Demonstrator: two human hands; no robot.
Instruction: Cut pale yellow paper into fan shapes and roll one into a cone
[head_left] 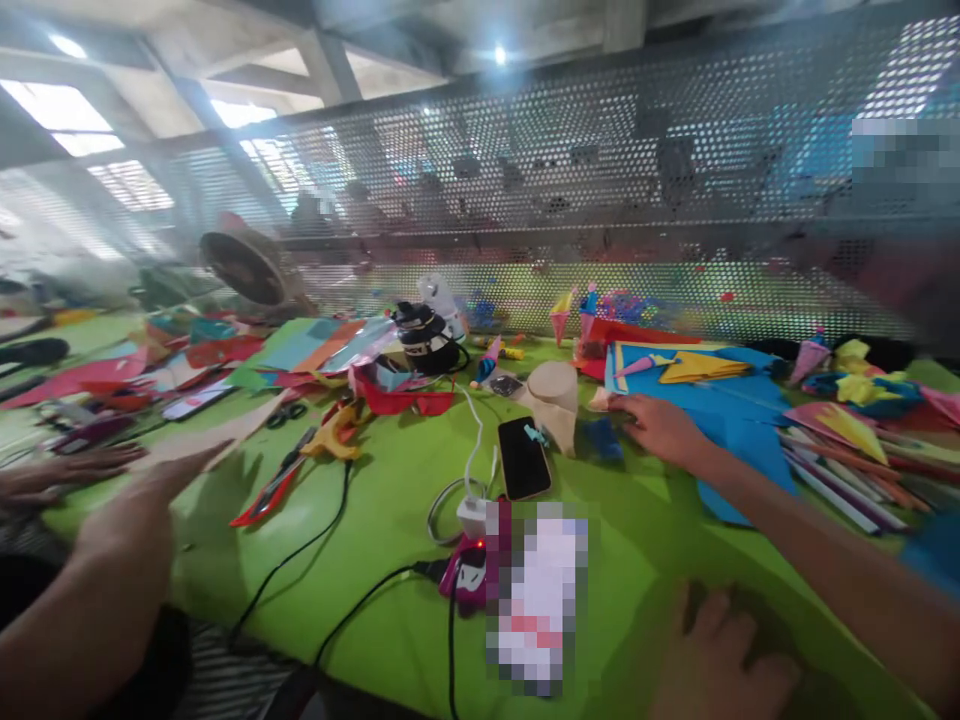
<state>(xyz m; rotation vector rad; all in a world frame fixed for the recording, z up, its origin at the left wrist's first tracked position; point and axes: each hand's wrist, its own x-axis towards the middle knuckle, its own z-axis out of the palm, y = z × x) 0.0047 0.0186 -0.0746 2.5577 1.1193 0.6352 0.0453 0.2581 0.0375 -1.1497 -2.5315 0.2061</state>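
Observation:
My right hand reaches in from the right over the green table. Its fingertips pinch a small pale pink piece of paper. Just left of it stands a beige paper roll, with a black phone lying in front. A small dark blue sheet lies beside the fingers, and large blue paper lies behind and under the wrist. Low in the view, my left hand is near the table top, blurred, its fingers apart and holding nothing visible.
A co-worker's arm and hand and their other hand are at the left. A glue gun, a red-edged cutter, cables and a pink extension socket lie centrally. Colour pencils lie right; a black bottle stands behind.

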